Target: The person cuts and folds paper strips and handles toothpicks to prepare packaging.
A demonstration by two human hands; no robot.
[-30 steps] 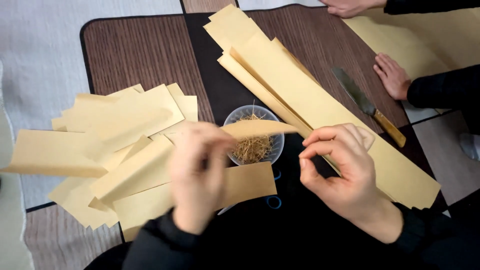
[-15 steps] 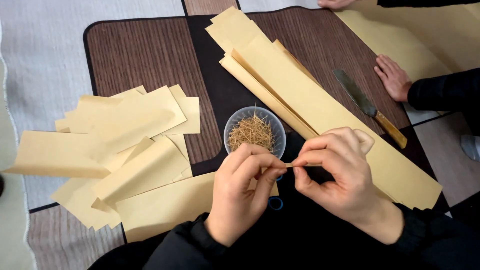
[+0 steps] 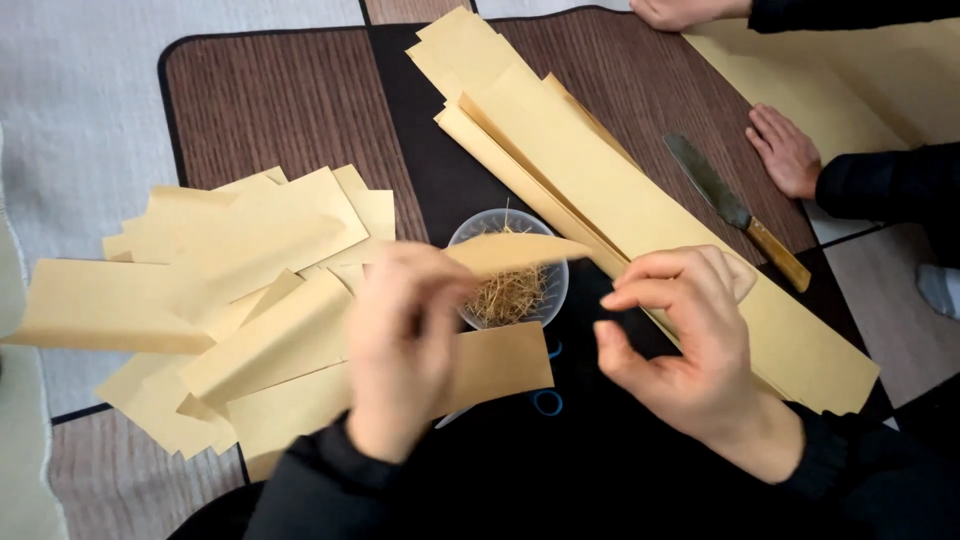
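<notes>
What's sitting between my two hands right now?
In the head view, between the left hand and right hand sits a clear round plastic bowl of straw-coloured fibres, with a tan paper strip held over it.

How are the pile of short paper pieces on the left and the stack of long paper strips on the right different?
The short paper pieces lie scattered, overlapping at many angles; the long paper strips lie neatly stacked in one diagonal line. The short pieces are far shorter than the long strips. The left hand holds one short piece; no hand holds the long strips. Both are the same yellowish paper.
</notes>
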